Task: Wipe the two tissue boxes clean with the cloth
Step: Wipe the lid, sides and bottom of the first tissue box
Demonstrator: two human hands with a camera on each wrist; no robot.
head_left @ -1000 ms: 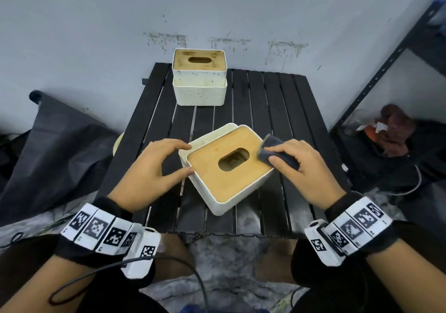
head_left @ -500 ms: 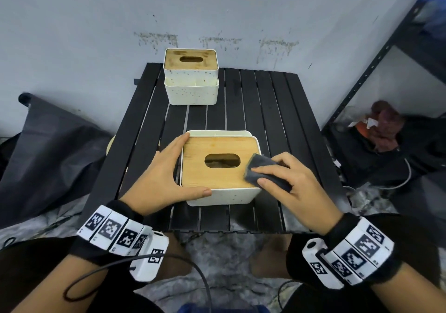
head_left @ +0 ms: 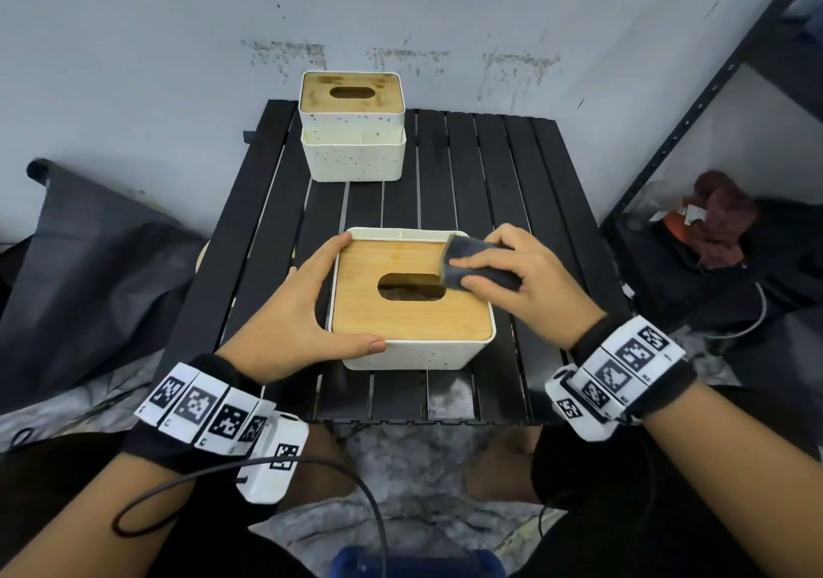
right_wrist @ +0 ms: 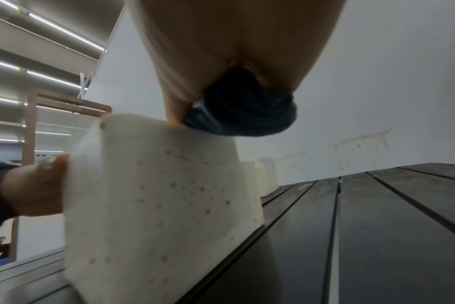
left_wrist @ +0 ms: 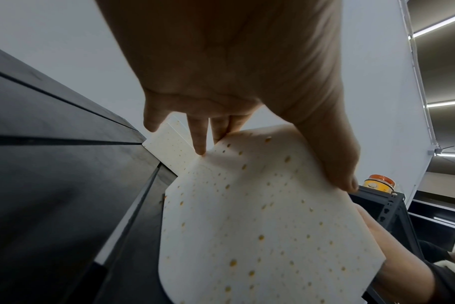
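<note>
The near tissue box [head_left: 414, 310], white with a wooden slotted lid, stands square on the black slatted table [head_left: 490, 185]. My left hand [head_left: 307, 305] grips its left side, fingers along the far left edge and thumb on the front wall; the left wrist view shows the left hand [left_wrist: 247, 131] against the speckled wall of the box [left_wrist: 260, 226]. My right hand [head_left: 512, 274] holds a folded dark grey cloth [head_left: 472, 265] pressed on the lid's far right part, beside the slot. The right wrist view shows the cloth [right_wrist: 242, 111] on the box's top edge [right_wrist: 156, 185]. A second, stained tissue box [head_left: 352, 125] stands at the table's far left.
A grey wall runs right behind the table. A black metal shelf frame [head_left: 694, 100] stands to the right, with dark bags and reddish cloth [head_left: 721, 216] on the floor beneath. A dark bag [head_left: 89, 256] lies left of the table. A cable [head_left: 187, 484] hangs from my left wrist.
The near box was turned from a diagonal to square with the table edge. My right hand slid the cloth from the lid's right edge up to its far right corner by the slot.
</note>
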